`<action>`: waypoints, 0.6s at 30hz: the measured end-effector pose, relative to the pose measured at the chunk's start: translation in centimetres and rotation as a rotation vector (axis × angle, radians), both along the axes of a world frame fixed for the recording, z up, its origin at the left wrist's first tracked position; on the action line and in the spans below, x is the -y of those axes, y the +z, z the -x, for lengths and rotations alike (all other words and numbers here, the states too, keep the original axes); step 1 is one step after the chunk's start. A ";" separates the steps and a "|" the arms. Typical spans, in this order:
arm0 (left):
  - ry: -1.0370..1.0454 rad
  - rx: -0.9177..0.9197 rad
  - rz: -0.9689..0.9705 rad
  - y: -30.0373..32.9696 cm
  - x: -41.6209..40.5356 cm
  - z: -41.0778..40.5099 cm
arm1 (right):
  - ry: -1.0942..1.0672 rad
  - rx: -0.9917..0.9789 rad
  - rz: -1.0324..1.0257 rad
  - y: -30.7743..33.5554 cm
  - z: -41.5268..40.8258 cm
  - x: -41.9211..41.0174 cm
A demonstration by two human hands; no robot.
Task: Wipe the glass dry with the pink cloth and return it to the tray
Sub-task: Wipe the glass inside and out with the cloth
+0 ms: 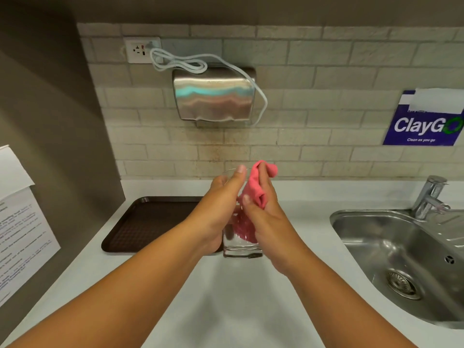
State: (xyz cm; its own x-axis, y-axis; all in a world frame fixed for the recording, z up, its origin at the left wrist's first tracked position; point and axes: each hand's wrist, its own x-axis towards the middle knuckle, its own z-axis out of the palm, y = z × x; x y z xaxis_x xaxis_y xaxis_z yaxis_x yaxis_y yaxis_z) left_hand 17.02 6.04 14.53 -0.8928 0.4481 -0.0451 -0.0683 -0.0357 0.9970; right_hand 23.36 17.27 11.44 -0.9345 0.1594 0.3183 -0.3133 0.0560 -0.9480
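Both hands work the glass (241, 243): left hand (221, 212) wraps and steadies it above the counter, right hand (263, 217) fingers pinch the pink cloth (256, 187) against its wall to dry it, brown tray (150, 222) waiting just left.

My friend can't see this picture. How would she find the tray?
Start at the shiny metal sink on the right, then go left along the white counter, past the hands holding a glass. The tray lies flat near the corner wall: dark brown, rectangular, with a bumpy grid surface.

From where I'm watching, the glass (241, 243) is clear and shiny, with soft pink cloth (254, 189) stuffed in it. Left of it is a matt brown tray (140, 222) with a grid texture; right, a glossy steel sink (391, 242).
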 end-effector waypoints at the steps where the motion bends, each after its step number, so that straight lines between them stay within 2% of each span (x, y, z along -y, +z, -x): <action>1: 0.013 0.016 -0.003 0.1 -0.1 -0.1 | 0.005 -0.012 -0.001 0.1 0.0 0.2; 4: 0.108 0.013 -0.019 0.2 -0.1 0.3 | 0.049 0.004 0.060 0.0 -0.2 0.3; 6: 0.129 0.072 -0.073 0.5 0.5 0.8 | 0.065 0.034 0.019 -0.5 -0.7 0.5; 9: 0.140 0.183 -0.193 1.0 1.3 1.8 | 0.060 0.005 -0.124 -2.3 -1.9 1.8; 14: 0.118 0.256 -0.295 0.3 1.9 2.2 | -0.006 -0.134 -0.554 -3.3 -2.9 3.0; 16: 0.078 0.262 -0.339 0.1 2.2 2.3 | -0.024 -0.173 -0.619 -2.7 -2.8 3.0; 18: -0.012 0.203 -0.299 0.3 2.4 2.2 | -0.010 -0.188 -0.596 -2.0 -2.5 2.9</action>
State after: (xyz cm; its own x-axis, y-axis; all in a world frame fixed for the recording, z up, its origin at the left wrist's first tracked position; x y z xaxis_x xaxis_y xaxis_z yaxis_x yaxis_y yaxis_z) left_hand 14.85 3.67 14.81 -0.8739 0.4785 -0.0860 -0.2658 -0.3220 0.9087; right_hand 25.84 14.37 9.40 -0.8532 -0.0877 0.5141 -0.4684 0.5623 -0.6815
